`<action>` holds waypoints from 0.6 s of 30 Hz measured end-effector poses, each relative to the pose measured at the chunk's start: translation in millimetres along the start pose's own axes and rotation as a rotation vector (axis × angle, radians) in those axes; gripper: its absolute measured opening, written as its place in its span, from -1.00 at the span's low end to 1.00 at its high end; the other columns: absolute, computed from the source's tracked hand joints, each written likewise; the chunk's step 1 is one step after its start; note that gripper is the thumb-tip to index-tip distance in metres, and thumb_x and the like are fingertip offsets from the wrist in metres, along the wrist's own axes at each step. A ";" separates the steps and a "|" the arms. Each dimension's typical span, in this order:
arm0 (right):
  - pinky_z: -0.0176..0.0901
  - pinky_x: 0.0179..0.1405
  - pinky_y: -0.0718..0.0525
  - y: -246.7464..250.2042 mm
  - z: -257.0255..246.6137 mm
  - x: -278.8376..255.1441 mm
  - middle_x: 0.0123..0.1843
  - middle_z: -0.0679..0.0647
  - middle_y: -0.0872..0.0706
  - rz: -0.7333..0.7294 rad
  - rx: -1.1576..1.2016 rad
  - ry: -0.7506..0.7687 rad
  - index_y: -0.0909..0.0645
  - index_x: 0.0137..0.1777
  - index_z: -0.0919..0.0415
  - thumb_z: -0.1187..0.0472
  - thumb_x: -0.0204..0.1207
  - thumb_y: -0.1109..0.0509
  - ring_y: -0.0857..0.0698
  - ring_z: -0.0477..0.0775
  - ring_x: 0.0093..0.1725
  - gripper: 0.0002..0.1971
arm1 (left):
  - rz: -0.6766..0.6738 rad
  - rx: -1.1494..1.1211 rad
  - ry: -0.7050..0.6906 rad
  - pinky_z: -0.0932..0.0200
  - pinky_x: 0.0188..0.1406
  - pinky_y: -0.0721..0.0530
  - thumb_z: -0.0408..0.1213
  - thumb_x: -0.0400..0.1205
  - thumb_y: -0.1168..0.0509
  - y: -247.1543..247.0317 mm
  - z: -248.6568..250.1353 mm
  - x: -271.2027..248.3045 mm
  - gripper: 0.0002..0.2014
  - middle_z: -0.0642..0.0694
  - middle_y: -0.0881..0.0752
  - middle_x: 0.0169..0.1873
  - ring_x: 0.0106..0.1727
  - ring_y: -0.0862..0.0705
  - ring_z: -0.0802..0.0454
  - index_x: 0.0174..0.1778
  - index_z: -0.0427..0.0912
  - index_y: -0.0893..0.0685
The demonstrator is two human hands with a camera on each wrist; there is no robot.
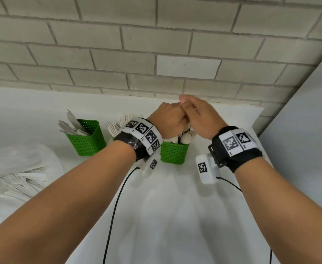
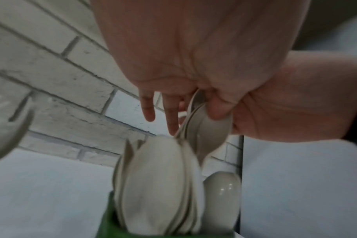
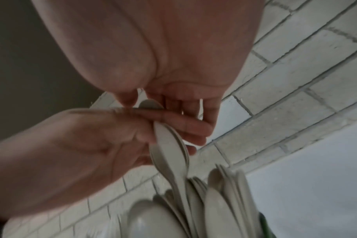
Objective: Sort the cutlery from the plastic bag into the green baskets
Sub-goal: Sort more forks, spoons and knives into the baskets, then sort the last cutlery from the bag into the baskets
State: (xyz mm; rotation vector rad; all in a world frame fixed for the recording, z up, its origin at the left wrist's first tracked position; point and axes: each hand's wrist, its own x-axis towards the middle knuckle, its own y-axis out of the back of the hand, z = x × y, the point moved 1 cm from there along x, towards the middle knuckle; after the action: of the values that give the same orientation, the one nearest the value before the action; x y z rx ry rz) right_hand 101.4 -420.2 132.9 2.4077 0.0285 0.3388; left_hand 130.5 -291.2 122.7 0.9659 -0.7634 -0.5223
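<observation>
Both hands meet above the right green basket (image 1: 174, 152), which holds several pale spoons (image 2: 157, 185) standing bowl-up. My left hand (image 1: 169, 119) grips a bundle of spoons (image 2: 208, 130) between thumb (image 2: 218, 111) and fingers (image 2: 171, 120), handles pointing down toward the basket. In the right wrist view the same bundle (image 3: 169, 153) hangs just over the basket's spoons (image 3: 224, 209). My right hand (image 1: 200, 119) lies against the left one, its thumb and fingers pinching the top spoon bowl (image 3: 151, 103).
A green basket with knives (image 1: 86, 138) stands at the left. Forks (image 1: 114, 126) show in a middle basket, mostly hidden by my left wrist. The plastic bag (image 1: 19, 178) with cutlery lies at the table's left. A brick wall (image 1: 156, 54) stands close behind, a grey panel (image 1: 308, 130) at the right.
</observation>
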 end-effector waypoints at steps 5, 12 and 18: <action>-0.42 0.41 -0.30 -3.9 -5.9 -6.6 0.55 0.07 -0.51 0.169 0.021 0.065 -0.38 0.60 0.15 0.08 0.80 -0.01 -0.47 -0.06 0.51 -0.57 | 0.182 -0.117 0.026 0.03 -0.21 -0.55 -0.11 0.63 0.03 9.0 -6.4 -1.1 -0.63 -0.11 -0.60 -0.25 -0.28 -0.59 -0.10 -0.22 -0.22 -0.61; -0.08 0.66 -0.04 -47.1 21.3 -21.9 0.69 0.15 -0.25 0.103 -0.121 0.009 -0.09 0.70 0.16 -0.04 0.77 0.06 -0.12 0.11 0.70 -0.45 | 0.045 -0.210 0.185 -0.02 0.44 -0.44 -0.12 0.63 -0.08 -18.5 -42.1 -20.2 -0.59 -0.12 -0.57 0.40 0.41 -0.53 -0.06 0.30 -0.09 -0.68; 0.03 0.68 -0.11 -54.6 30.2 -8.8 0.66 0.17 -0.32 0.151 -0.114 -0.041 -0.22 0.67 0.21 -0.26 0.63 0.20 -0.22 0.12 0.67 -0.25 | -0.040 -0.078 0.207 -0.16 0.56 -0.31 -0.18 0.59 0.00 -16.2 -20.6 -17.7 -0.46 -0.15 -0.57 0.43 0.46 -0.51 -0.05 0.47 -0.23 -0.53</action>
State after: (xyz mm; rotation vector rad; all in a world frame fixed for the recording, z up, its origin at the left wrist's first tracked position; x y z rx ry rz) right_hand 104.3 -399.2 73.6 2.3084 -0.1877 0.3504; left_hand 134.2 -275.8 95.4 0.9477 -0.5360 -0.4749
